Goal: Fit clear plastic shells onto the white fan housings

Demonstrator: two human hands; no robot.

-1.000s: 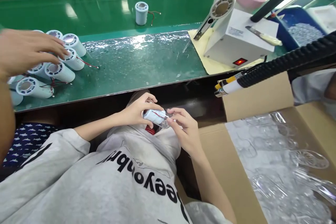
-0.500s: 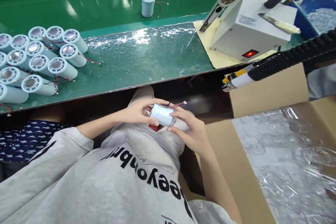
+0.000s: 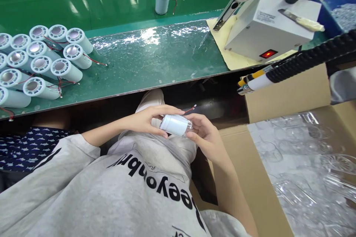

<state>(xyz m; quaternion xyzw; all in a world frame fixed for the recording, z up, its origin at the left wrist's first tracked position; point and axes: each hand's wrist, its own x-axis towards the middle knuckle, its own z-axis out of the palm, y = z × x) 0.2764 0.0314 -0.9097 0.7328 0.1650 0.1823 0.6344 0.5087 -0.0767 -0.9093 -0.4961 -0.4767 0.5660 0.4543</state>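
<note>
Hands meet just below the centre of the frame, over the lap and under the near edge of the green bench (image 3: 155, 55), with 1 white cylinder (image 3: 175, 124) caught between them. That cylinder lies on its side, its long axis running left to right across the picture and tipped slightly down toward the right; its closed white end points left, and its other end, which seems to carry a clear cap, points right. The left hand (image 3: 144, 120) comes in from the left, its fingers curled over the top and the thumb beneath the left end, so it is closed around that half. The right hand (image 3: 204, 135) comes up from the lower right, half open and cupped, with fingertips touching the clear right end; how firmly it pinches cannot be told. Both hands are touching the part, so neither is the nearer. A thin red wire (image 3: 190, 110) sticks up from the cylinder toward the bench edge. In the upper left of the frame a cluster of similar cylinders (image 3: 39, 63) lies on the bench, well apart from the hands, and 1 more (image 3: 162, 0) stands upright near the top centre. A white box with a red light (image 3: 268, 26) sits at upper right, and a carton of clear plastic parts (image 3: 306, 170) fills the lower right.
</note>
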